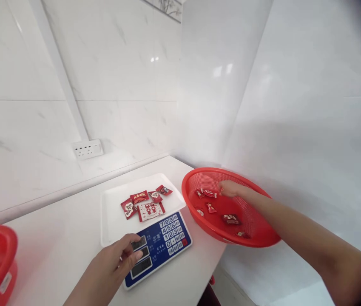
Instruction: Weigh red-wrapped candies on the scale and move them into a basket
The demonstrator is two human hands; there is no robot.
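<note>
My left hand [121, 257] rests over the display end of a blue and white electronic scale [174, 250], its thumb and forefinger apart on the small screens and nothing visible between them. Several red candy packets [139, 196] and a white-and-red packet [151, 211] lie on the scale's white tray [113, 227]. My right hand [229, 188] reaches into a red mesh basket [250, 212] near its far side, fingers closed; whatever they hold is too small to make out. Below and left of that hand, several small red-wrapped candies [211, 208] lie scattered on the basket's bottom.
Another red basket [6, 250] stands at the left edge of the white table [62, 212]. A tiled wall with a power socket [87, 149] runs behind, and a pale wall [311, 161] closes off the right. The right basket overhangs the table's right edge.
</note>
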